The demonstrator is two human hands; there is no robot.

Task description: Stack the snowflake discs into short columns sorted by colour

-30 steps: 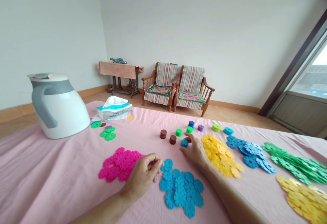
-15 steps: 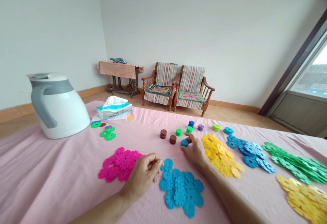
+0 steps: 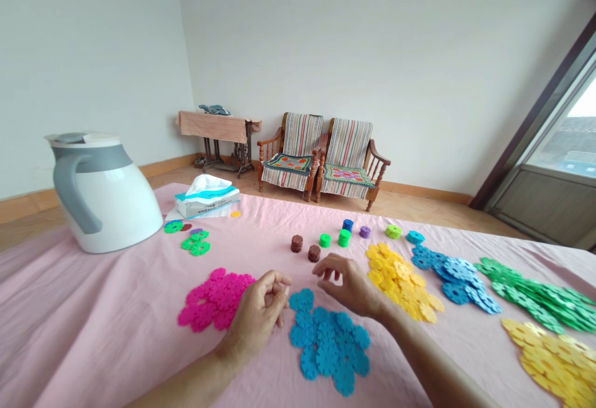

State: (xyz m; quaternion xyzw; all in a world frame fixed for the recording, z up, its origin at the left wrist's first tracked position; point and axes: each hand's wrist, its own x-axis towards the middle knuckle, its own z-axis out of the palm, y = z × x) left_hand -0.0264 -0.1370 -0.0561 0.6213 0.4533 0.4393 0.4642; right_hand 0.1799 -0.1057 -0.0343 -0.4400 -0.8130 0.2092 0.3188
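My left hand (image 3: 261, 308) is closed in a loose pinch at the right edge of the pink flower-disc pile (image 3: 212, 302); whatever lies between its fingers, if anything, is hidden. My right hand (image 3: 347, 284) hovers above the cloth with fingers curved and apart, holding nothing visible. Below both hands spreads a pile of light-blue flower discs (image 3: 330, 343). Just beyond my right fingertips stand a brown disc stack (image 3: 314, 253) and another brown stack (image 3: 297, 243). The small blue stack seen earlier is hidden behind my right hand.
Farther back stand green stacks (image 3: 344, 238), a dark-blue stack (image 3: 347, 225) and a purple stack (image 3: 365, 231). Yellow discs (image 3: 398, 284), blue discs (image 3: 459, 281) and green discs (image 3: 535, 290) lie rightward. A white jug (image 3: 116, 197) and tissue box (image 3: 207, 200) stand left.
My right hand has let go of the small blue stack and moved left and nearer, toward my left hand. My left hand has shifted slightly left, still closed.
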